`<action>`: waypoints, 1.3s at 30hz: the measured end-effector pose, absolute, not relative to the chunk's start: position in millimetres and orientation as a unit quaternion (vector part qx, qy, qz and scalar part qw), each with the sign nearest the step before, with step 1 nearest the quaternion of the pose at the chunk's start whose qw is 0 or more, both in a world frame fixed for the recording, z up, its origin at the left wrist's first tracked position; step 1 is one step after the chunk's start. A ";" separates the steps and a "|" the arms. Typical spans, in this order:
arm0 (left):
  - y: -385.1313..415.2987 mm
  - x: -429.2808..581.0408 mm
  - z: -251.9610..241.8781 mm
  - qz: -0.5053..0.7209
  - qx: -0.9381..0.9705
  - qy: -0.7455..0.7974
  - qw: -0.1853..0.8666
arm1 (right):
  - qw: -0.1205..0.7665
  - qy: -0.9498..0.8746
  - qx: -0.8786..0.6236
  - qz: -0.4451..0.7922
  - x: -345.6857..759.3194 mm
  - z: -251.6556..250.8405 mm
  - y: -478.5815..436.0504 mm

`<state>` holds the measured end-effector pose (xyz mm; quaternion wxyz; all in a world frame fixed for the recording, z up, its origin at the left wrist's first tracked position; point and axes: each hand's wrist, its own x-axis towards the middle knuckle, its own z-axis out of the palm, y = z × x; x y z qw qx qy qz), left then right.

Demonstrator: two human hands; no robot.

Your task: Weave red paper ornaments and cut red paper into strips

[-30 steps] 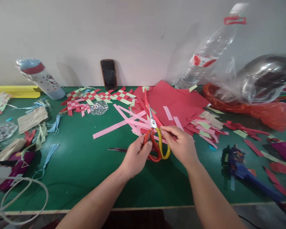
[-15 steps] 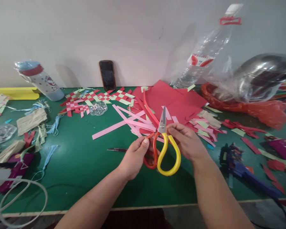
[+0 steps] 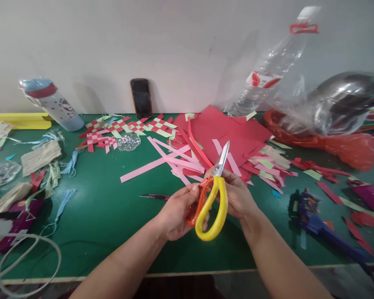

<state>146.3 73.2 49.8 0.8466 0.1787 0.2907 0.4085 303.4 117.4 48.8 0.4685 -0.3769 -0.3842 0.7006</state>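
Scissors (image 3: 218, 182) rest between my hands above the green table (image 3: 106, 216), tip pointing away. My left hand (image 3: 178, 211) grasps the red handle; I cannot tell whether my right hand (image 3: 239, 196), behind them, grips. Best turn them by the handles, towards the roomier near edge, avoiding the slim dark tool (image 3: 152, 196).

Dark phone in brown case (image 3: 141, 98) stands vs. grey wall (image 3: 187, 50), back of green worktop (image 3: 102, 207). Far L: white-blue tumbler w/ red band (image 3: 52, 101), nr yellow sheet (image 3: 21, 121); light-blue thread tassel (image 3: 65, 201). R: clear plastic bottle w/ red-white label (image 3: 263, 79), beside silver rounded obj. (image 3: 343, 99) in clear plastic, orange-red plastic bag (image 3: 358, 151) at base. Front R: dark-blue hand tool (image 3: 311, 220). Front L: looped white cable (image 3: 60, 255).
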 end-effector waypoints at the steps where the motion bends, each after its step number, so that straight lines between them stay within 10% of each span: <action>1: 72.7 145.8 51.6 0.411 0.194 0.296 0.840 | 0.473 -0.387 -0.379 0.695 302.3 50.9 117.2; 25: 77.3 134.3 59.2 0.421 0.165 0.243 0.858 | 0.543 -0.488 -0.522 0.442 324.0 51.0 128.0; 39: 77.8 135.9 62.3 0.402 0.148 0.204 0.880 | 0.433 -0.685 -0.505 0.296 299.7 56.4 112.5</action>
